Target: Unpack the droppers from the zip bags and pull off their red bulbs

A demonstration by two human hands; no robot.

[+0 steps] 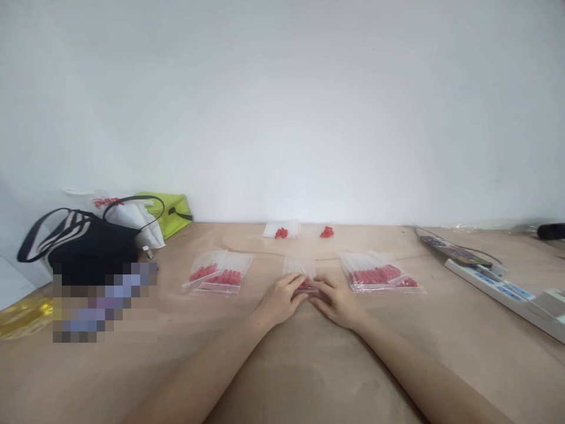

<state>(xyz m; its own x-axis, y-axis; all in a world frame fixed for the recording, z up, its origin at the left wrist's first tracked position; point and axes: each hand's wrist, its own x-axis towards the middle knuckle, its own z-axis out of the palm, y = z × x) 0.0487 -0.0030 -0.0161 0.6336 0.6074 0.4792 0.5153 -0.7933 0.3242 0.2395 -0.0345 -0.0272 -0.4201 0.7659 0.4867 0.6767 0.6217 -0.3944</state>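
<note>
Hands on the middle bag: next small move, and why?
I'd probably press along the near edge of the middle bag: the left hand and right hand both have fingers there, with red pieces showing between them. The fingers hide whether it's sealed, so a light press seems sensible.
</note>
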